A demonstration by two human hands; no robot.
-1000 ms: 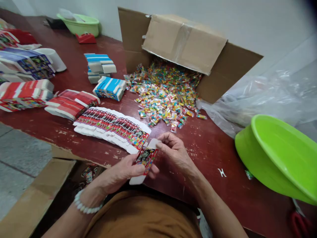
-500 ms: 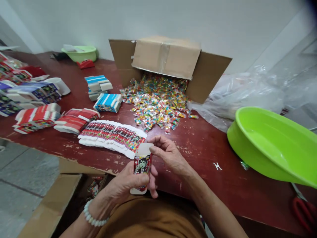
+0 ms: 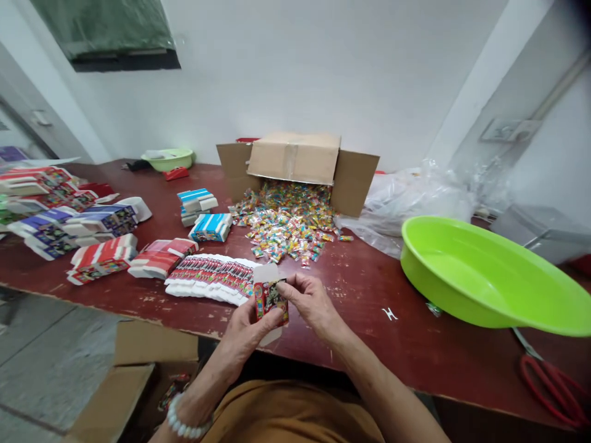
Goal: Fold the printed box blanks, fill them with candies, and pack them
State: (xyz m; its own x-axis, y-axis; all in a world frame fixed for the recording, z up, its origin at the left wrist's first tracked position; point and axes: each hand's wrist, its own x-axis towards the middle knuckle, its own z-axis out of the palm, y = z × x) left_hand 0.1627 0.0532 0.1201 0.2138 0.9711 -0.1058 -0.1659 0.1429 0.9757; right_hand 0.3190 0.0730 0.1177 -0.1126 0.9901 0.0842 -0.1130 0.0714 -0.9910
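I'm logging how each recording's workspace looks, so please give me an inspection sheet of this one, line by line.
Surface: red-brown table, finish chipped along the front edge.
Job's things: printed carton, white flaps at both ends; overlapping flat cartons to its left; colourful wrapped pieces at the mouth of a cardboard box.
Clutter: green basin; red-handled scissors; white H-shaped piece; clear plastic.
Grips: left grip holds the printed carton; right grip is at its upper right edge, pinching or only touching unclear.
Cables: none made out clearly.
Surroundings: pale wall behind; second open box below the table's front edge, at left.
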